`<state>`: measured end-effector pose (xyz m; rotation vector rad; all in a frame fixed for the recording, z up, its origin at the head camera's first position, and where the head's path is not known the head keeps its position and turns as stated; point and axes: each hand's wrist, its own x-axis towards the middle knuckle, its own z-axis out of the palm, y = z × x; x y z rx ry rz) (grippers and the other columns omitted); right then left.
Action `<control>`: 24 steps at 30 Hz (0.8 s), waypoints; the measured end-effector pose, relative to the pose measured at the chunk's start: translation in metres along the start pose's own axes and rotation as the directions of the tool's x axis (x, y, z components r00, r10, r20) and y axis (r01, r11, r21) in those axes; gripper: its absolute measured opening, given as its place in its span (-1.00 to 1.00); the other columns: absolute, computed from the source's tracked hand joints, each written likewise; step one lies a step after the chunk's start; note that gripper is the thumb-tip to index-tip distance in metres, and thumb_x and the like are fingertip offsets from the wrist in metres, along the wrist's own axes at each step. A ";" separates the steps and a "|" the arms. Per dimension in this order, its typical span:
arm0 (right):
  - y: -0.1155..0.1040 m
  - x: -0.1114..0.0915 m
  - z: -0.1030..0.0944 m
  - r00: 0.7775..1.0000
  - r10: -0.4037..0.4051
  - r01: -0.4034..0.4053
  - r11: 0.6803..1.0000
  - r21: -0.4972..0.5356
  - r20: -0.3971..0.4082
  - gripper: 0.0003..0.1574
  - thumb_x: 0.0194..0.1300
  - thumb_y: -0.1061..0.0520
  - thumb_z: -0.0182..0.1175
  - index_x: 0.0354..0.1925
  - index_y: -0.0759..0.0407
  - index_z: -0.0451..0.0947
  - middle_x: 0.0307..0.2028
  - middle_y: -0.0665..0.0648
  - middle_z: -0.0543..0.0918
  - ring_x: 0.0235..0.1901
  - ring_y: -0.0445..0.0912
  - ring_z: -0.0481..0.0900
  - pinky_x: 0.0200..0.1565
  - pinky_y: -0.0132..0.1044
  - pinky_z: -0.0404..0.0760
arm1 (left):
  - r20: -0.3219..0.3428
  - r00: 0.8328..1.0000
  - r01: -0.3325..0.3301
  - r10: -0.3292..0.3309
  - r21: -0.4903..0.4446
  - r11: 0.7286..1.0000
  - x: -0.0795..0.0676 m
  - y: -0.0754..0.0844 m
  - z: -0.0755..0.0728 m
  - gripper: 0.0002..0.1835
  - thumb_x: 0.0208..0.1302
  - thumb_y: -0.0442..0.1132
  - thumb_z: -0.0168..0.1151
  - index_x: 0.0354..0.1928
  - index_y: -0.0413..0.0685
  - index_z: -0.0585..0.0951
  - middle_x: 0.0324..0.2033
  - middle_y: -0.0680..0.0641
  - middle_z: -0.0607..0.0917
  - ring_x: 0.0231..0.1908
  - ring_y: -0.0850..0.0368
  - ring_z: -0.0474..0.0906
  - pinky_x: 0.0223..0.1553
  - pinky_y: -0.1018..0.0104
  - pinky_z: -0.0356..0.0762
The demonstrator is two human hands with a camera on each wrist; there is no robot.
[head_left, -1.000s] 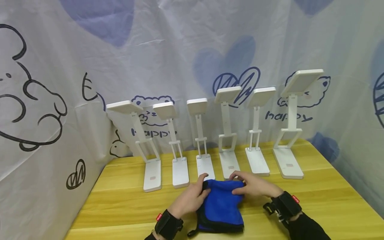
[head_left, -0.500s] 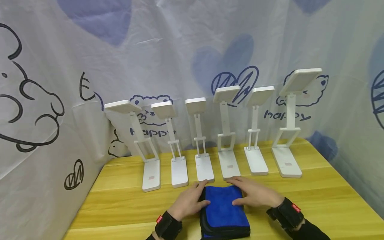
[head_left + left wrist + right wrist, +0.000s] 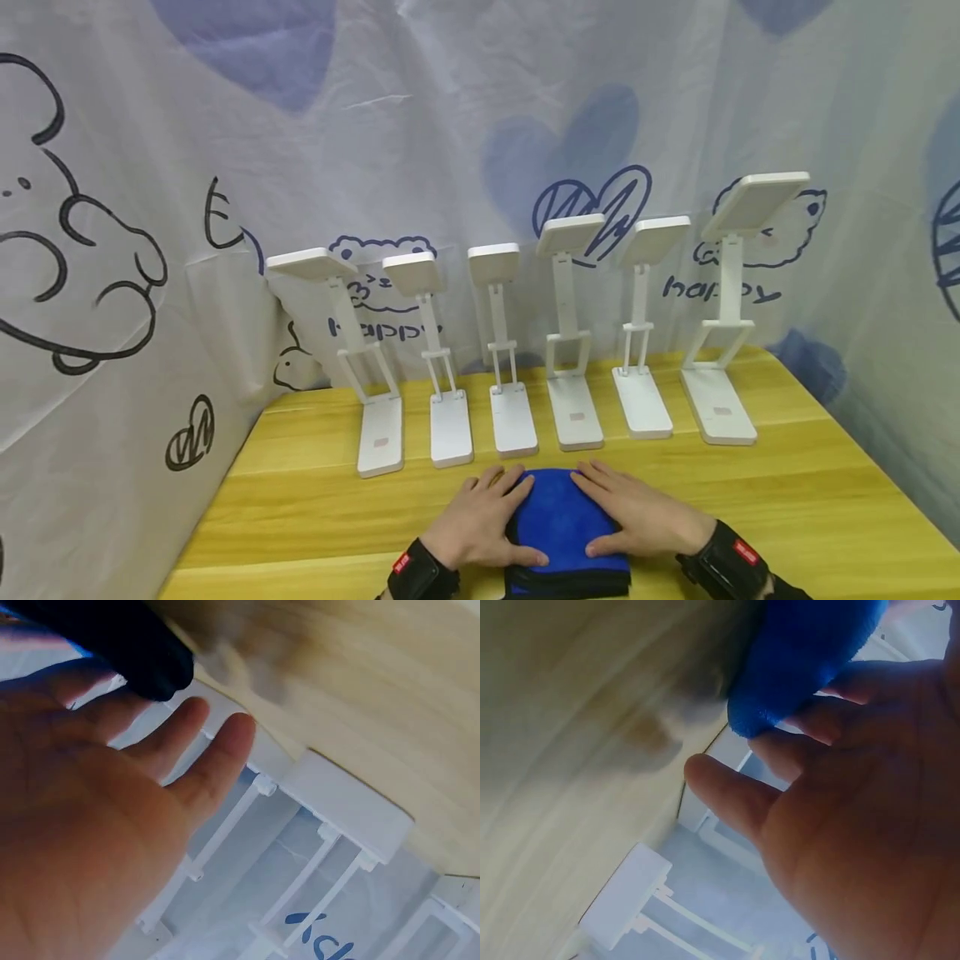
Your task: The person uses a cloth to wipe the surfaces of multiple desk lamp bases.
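A folded blue cloth (image 3: pixel 558 525) with black edging lies on the table near its front edge in the head view. My left hand (image 3: pixel 480 517) rests on its left side, fingers spread and fairly straight, thumb across the blue top. On the cloth's right side lies my right hand (image 3: pixel 645 512), its fingers extended over the upper right corner. In the left wrist view the cloth's dark edge (image 3: pixel 142 652) crosses the fingers of the left hand (image 3: pixel 90 810). The right wrist view shows a rounded blue fold of the cloth (image 3: pixel 802 660) against the fingers of the right hand (image 3: pixel 847 810).
Several white folding desk lamps stand unfolded in a row behind the cloth, among them a middle lamp (image 3: pixel 513 421) and a tall right-hand lamp (image 3: pixel 718 408). They stand on a yellow wood-grain table (image 3: pixel 300 517). A printed curtain (image 3: pixel 450 125) hangs behind and beside it.
The cloth was loosely folded with its top edge gripped; now it lies flatter and neater. Both hands have drawn nearer the front edge, and their fingers have straightened onto the cloth.
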<state>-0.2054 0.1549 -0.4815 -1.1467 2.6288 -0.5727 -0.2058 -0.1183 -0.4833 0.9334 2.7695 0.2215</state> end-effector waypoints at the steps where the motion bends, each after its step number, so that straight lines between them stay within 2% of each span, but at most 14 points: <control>1: 0.000 -0.001 0.000 1.000 0.006 -0.006 1.000 0.003 0.007 0.17 0.17 -0.45 0.04 0.43 0.28 0.03 0.41 0.37 0.07 0.36 0.25 -0.03 0.22 0.29 0.21 | 0.017 1.000 0.006 -0.006 -0.003 1.000 0.001 0.000 0.001 0.09 -0.08 0.62 -0.08 0.46 0.22 0.07 0.45 -0.01 0.10 0.37 -0.11 -0.01 0.22 -0.24 0.20; 4: -0.001 -0.004 0.001 1.000 0.021 -0.021 1.000 0.011 0.010 0.18 0.16 -0.45 0.05 0.43 0.29 0.02 0.41 0.38 0.07 0.36 0.25 -0.02 0.22 0.30 0.20 | 0.040 0.999 0.010 -0.009 -0.026 1.000 0.000 0.000 0.002 0.11 -0.10 0.62 -0.06 0.47 0.25 0.04 0.46 -0.01 0.07 0.39 -0.10 -0.06 0.24 -0.24 0.16; 7: -0.004 -0.007 0.000 0.998 0.059 -0.059 0.998 0.012 -0.002 0.16 0.19 -0.46 0.01 0.44 0.27 0.01 0.41 0.37 0.08 0.36 0.24 -0.01 0.23 0.31 0.16 | 0.019 1.000 0.008 -0.007 -0.040 0.999 -0.003 -0.001 0.001 0.11 -0.09 0.61 -0.04 0.47 0.22 0.03 0.46 -0.04 0.05 0.40 -0.12 -0.10 0.25 -0.25 0.14; 11: -0.008 -0.013 -0.005 0.988 0.133 -0.133 0.991 0.011 -0.072 0.05 0.27 -0.42 -0.07 0.43 0.24 0.04 0.41 0.36 0.08 0.36 0.24 -0.03 0.25 0.36 0.04 | -0.071 0.997 0.015 -0.018 -0.055 0.998 -0.011 -0.001 -0.005 0.06 -0.03 0.58 -0.06 0.47 0.19 0.07 0.45 -0.12 0.07 0.39 -0.18 -0.12 0.26 -0.29 0.09; 14: -0.008 -0.018 -0.012 0.968 0.166 -0.172 0.985 -0.016 -0.186 -0.06 0.33 -0.36 -0.09 0.43 0.18 0.09 0.41 0.35 0.09 0.37 0.26 -0.06 0.25 0.40 -0.03 | -0.179 0.982 0.046 -0.055 -0.049 0.998 -0.020 -0.001 -0.013 0.00 0.04 0.54 -0.08 0.46 0.17 0.11 0.43 -0.17 0.12 0.39 -0.22 -0.12 0.27 -0.31 0.03; 16: -0.007 -0.022 -0.017 0.947 0.176 -0.195 0.980 -0.047 -0.269 -0.14 0.36 -0.31 -0.08 0.42 0.13 0.12 0.40 0.36 0.12 0.36 0.27 -0.06 0.25 0.41 -0.07 | -0.256 0.962 0.085 -0.090 -0.033 0.996 -0.026 -0.003 -0.019 -0.02 0.08 0.53 -0.10 0.46 0.16 0.12 0.42 -0.19 0.16 0.38 -0.22 -0.11 0.29 -0.29 -0.01; 19: -0.004 -0.028 -0.026 0.911 0.208 -0.257 0.962 -0.095 -0.357 -0.18 0.37 -0.30 -0.07 0.41 0.09 0.16 0.39 0.37 0.15 0.36 0.28 -0.06 0.25 0.41 -0.10 | -0.370 0.919 0.150 -0.139 0.002 0.989 -0.036 -0.007 -0.028 -0.04 0.10 0.52 -0.12 0.45 0.16 0.13 0.41 -0.19 0.18 0.39 -0.20 -0.10 0.29 -0.29 -0.02; 22: -0.002 -0.034 -0.035 0.883 0.233 -0.304 0.945 -0.118 -0.409 -0.17 0.35 -0.31 -0.06 0.39 0.12 0.19 0.37 0.39 0.17 0.36 0.30 -0.06 0.23 0.43 -0.14 | -0.465 0.868 0.214 -0.177 0.028 0.977 -0.045 -0.013 -0.035 -0.04 0.07 0.54 -0.12 0.43 0.15 0.20 0.39 -0.18 0.23 0.37 -0.20 -0.05 0.28 -0.30 0.01; 24: -0.003 -0.038 -0.041 0.871 0.249 -0.329 0.936 -0.126 -0.424 -0.15 0.34 -0.34 -0.08 0.39 0.12 0.19 0.37 0.41 0.16 0.35 0.31 -0.07 0.22 0.45 -0.16 | -0.503 0.842 0.252 -0.197 0.044 0.967 -0.051 -0.016 -0.039 -0.03 0.05 0.56 -0.12 0.42 0.17 0.22 0.38 -0.18 0.25 0.37 -0.21 -0.04 0.27 -0.31 0.03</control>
